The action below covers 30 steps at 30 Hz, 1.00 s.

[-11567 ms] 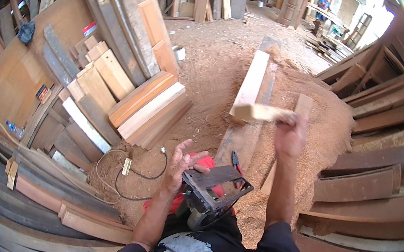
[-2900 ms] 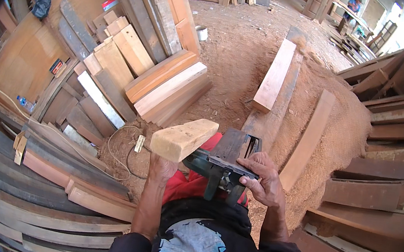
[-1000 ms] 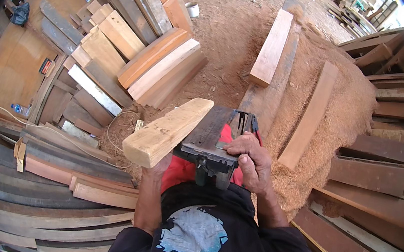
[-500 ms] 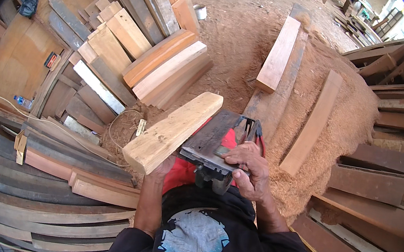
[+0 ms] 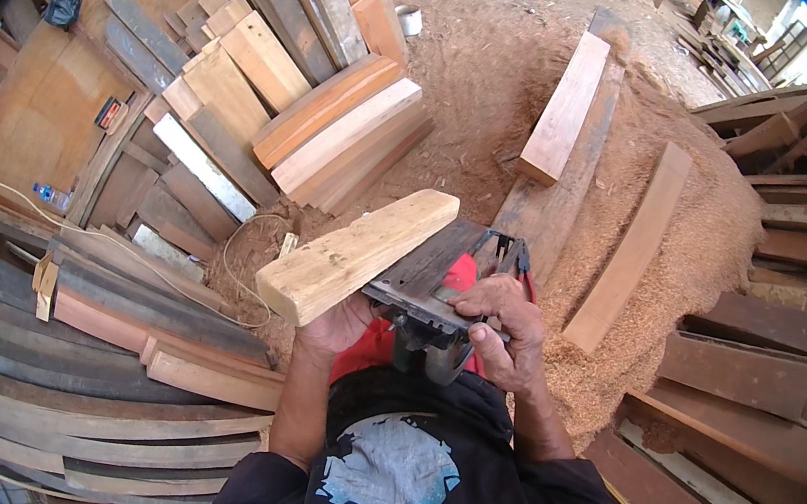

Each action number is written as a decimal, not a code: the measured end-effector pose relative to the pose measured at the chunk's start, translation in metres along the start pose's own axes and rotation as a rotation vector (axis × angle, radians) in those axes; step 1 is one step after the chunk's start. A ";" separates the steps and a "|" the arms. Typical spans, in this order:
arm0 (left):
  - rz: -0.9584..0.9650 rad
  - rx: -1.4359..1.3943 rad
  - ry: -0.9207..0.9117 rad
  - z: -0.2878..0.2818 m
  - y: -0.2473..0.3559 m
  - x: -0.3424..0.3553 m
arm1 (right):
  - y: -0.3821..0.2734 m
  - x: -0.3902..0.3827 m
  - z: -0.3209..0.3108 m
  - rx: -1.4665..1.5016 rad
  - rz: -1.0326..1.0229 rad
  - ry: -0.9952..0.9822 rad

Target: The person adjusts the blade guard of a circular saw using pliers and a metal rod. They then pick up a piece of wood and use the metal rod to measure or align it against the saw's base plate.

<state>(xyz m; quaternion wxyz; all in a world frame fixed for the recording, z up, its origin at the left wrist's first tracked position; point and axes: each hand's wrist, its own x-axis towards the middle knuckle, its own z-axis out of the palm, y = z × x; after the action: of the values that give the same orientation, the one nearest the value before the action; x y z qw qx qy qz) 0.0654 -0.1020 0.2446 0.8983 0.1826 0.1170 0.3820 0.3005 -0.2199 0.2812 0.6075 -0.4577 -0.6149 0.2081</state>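
Observation:
A thick, pale wooden block [image 5: 358,252] lies at a slant along the left side of a power tool [image 5: 427,265] with a dark flat base plate and red parts. The block touches or nearly touches the plate's edge. From below, my left hand [image 5: 338,325] is closed on the block's near end, its fingers mostly hidden behind the wood. My right hand [image 5: 507,330] grips the near right part of the tool, with bent fingers on the plate's edge and the thumb lower down. Whether the tool rests on my lap cannot be seen.
A planed beam [image 5: 567,106] lies on a long dark plank [image 5: 597,150] ahead. Another board [image 5: 631,245] rests on heaped shavings [image 5: 718,230]. Stacked timber [image 5: 336,143] stands at left, more boards [image 5: 750,380] at right. A pale cord [image 5: 159,272] runs across the left side.
The block's near end has risen and its angle is flatter. My left hand has moved inward with it, showing more palm. The right hand stays on the tool.

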 end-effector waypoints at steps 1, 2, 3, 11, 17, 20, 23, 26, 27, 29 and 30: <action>0.000 0.011 0.002 0.000 -0.002 -0.003 | 0.000 -0.001 0.000 0.020 0.018 0.008; -0.015 0.049 0.009 -0.003 -0.004 -0.004 | 0.000 -0.003 0.001 0.041 0.036 0.016; -0.027 0.088 0.011 -0.005 -0.005 -0.003 | 0.000 -0.003 0.000 0.059 0.049 0.023; 0.151 0.171 0.023 -0.007 -0.020 -0.001 | 0.001 -0.012 0.013 -0.040 0.217 0.257; 0.218 0.235 0.019 0.016 -0.028 0.017 | 0.007 -0.004 0.027 0.105 0.214 0.379; 0.240 0.299 -0.032 0.016 -0.027 0.027 | 0.015 0.005 0.021 0.358 0.290 0.432; 0.240 0.255 -0.085 -0.007 -0.034 0.031 | 0.028 0.002 0.013 0.403 0.271 0.416; 0.201 0.081 -0.088 -0.025 -0.050 0.022 | 0.040 -0.014 0.011 0.519 0.286 0.442; 0.181 0.043 -0.077 -0.023 -0.054 0.016 | 0.042 -0.022 0.008 0.454 0.296 0.446; 0.140 -0.032 -0.055 -0.022 -0.061 0.008 | 0.046 -0.036 0.004 0.324 0.314 0.452; 0.178 0.051 0.034 -0.032 -0.069 0.004 | 0.044 -0.036 0.005 0.430 0.301 0.502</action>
<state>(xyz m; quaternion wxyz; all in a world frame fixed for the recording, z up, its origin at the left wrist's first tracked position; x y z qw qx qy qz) 0.1014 -0.1360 0.1869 0.8536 0.2087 0.1252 0.4605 0.3032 -0.2263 0.2245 0.7844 -0.4419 -0.3145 0.3009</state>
